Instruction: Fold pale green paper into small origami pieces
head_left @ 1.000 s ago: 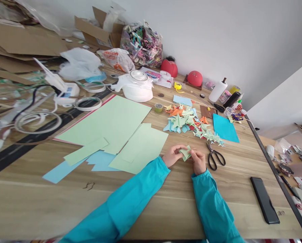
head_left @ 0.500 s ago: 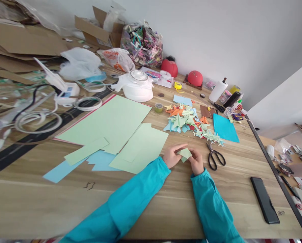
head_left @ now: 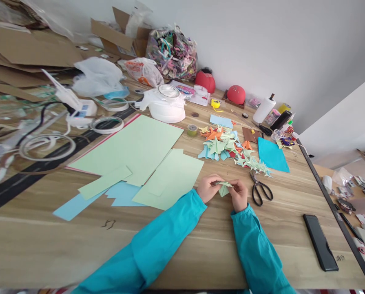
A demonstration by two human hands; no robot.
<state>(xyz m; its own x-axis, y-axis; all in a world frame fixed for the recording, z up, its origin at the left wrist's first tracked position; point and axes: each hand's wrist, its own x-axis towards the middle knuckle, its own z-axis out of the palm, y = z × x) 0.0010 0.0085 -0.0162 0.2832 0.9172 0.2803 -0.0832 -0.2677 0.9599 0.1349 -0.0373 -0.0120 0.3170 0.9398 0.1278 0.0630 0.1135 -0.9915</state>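
Note:
A small folded piece of pale green paper (head_left: 223,188) is pinched between my two hands just above the wooden table (head_left: 200,253). My left hand (head_left: 208,188) grips its left side with curled fingers. Closed on its right side is my right hand (head_left: 239,195). Both arms wear teal sleeves. Beyond the hands lies a heap of folded paper shapes (head_left: 231,149) in green, blue and orange. Black scissors (head_left: 261,191) lie just right of my right hand.
Large pale green sheets (head_left: 145,151) and blue scraps (head_left: 121,195) lie to the left. A blue sheet (head_left: 272,155) lies to the right, with a black phone (head_left: 319,241) nearer the table's right edge. A white kettle (head_left: 167,106), tape rolls, bags and cardboard crowd the back.
The green paper has been turned and flattened between my fingers, and now shows a thin top edge with a point hanging down. My hands stay in the same place.

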